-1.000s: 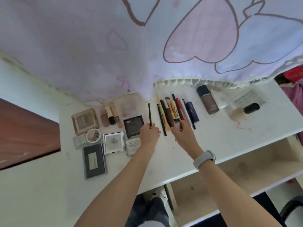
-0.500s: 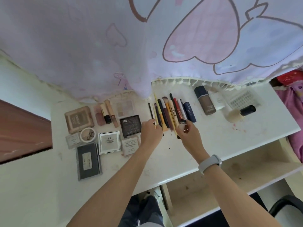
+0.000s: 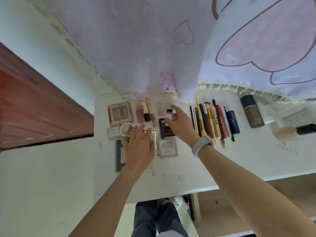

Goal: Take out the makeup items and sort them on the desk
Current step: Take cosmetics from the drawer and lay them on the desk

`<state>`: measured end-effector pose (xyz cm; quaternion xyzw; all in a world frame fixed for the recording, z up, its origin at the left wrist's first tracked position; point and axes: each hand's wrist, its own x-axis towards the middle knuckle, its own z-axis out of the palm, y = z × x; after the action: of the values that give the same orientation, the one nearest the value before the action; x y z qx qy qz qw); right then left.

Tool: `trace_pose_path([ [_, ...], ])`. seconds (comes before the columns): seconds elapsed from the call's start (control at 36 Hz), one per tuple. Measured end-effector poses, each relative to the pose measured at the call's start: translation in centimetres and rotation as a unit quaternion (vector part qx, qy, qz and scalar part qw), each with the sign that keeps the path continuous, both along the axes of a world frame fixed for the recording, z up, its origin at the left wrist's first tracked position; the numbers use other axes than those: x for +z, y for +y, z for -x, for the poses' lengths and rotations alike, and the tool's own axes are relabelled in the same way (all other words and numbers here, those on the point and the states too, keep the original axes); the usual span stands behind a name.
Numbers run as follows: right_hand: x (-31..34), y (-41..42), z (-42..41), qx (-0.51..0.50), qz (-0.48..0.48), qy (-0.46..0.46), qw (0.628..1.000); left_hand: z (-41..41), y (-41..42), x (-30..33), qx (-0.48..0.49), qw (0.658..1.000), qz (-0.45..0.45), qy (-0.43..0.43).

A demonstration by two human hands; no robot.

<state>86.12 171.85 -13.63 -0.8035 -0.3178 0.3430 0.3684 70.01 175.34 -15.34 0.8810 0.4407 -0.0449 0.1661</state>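
Note:
Sorted makeup lies on the white desk [image 3: 239,159]. Pencils, brushes and tubes form a row [image 3: 211,120] in the middle. My right hand [image 3: 181,125], with a wristband, reaches left of that row and pinches the right edge of a clear eyeshadow palette [image 3: 161,107] between forefinger and thumb, above a black palette [image 3: 166,132]. My left hand [image 3: 139,146] lies flat with fingers spread over a silver square compact [image 3: 153,134], its fingertips by a round compact [image 3: 126,129]. It holds nothing.
A beige square compact [image 3: 120,113] and lip tubes [image 3: 147,112] lie at the back left, a grey palette [image 3: 118,156] and a pink card [image 3: 168,147] nearer. A foundation bottle [image 3: 252,112], a puff brush [image 3: 290,131] and a nail-tip sheet [image 3: 295,116] sit right. A curtain [image 3: 153,48] overhangs the back.
Both hands have left the pencil row and moved left to the compacts. The right hand has taken hold of the clear palette, and the left now rests over the silver compact.

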Motion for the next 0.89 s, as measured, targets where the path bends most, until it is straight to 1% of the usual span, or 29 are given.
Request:
trace_pose_path([
  [0.14,-0.8,4.0,0.4,0.035,0.024,-0.042,0.998,-0.4,2.8,-0.8,-0.055,0.994,-0.075,-0.05],
  [0.19,-0.9,5.2,0.4,0.052,0.037,-0.067,0.996,-1.1,4.0,-0.5,-0.075,0.993,-0.08,-0.051],
  [0.31,-1.4,6.8,0.2,0.06,0.067,-0.087,0.992,-1.6,5.7,-1.1,-0.109,0.991,-0.072,-0.008],
  [0.42,-1.9,7.5,0.3,0.072,0.09,-0.095,0.989,-0.7,6.6,-2.2,-0.112,0.991,-0.074,-0.023],
  [0.58,-2.1,6.5,1.1,0.093,0.066,-0.141,0.983,0.1,6.9,-2.5,-0.102,0.987,-0.095,-0.08],
  [0.72,-2.1,5.4,2.0,0.122,0.037,-0.166,0.978,-0.1,6.8,-2.6,-0.098,0.985,-0.09,-0.108],
  [0.89,-1.0,3.2,2.3,0.066,0.0,-0.141,0.988,-0.2,6.2,-1.8,-0.064,0.986,-0.049,-0.146],
])
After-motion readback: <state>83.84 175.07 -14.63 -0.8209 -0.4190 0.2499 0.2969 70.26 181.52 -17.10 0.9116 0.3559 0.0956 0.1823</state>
